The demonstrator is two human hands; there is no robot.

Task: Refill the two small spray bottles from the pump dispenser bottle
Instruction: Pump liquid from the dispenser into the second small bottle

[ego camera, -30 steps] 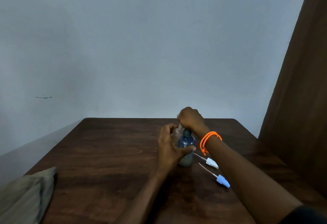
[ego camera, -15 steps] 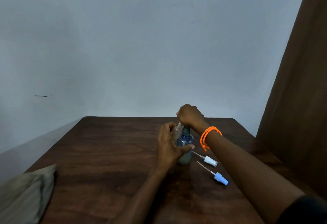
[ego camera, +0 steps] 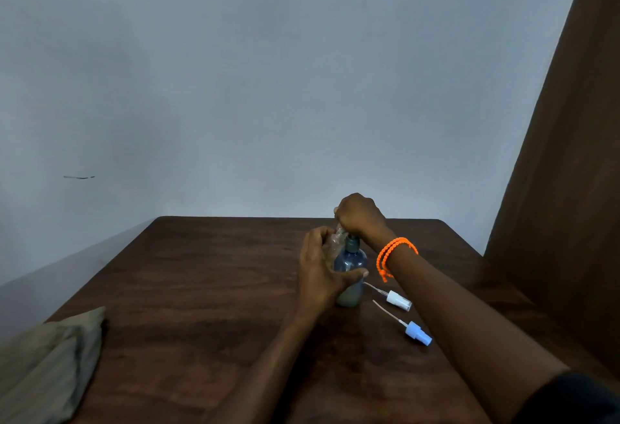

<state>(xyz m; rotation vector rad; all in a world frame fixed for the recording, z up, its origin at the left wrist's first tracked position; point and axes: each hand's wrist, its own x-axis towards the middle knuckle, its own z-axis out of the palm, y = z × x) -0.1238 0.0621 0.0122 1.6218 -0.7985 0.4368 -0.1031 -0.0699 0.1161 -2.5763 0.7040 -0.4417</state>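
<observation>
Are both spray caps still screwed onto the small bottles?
No: the white spray cap and the blue spray cap both lie loose on the wooden table, dip tubes exposed, beside the pump dispenser bottle.

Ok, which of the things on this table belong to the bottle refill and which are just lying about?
Belongs to the job:
pump dispenser bottle
small clear spray bottle, held in the left hand
right hand on the pump
white sprayer cap
blue sprayer cap

Lying about:
folded cloth
orange bracelet (worn)
</observation>
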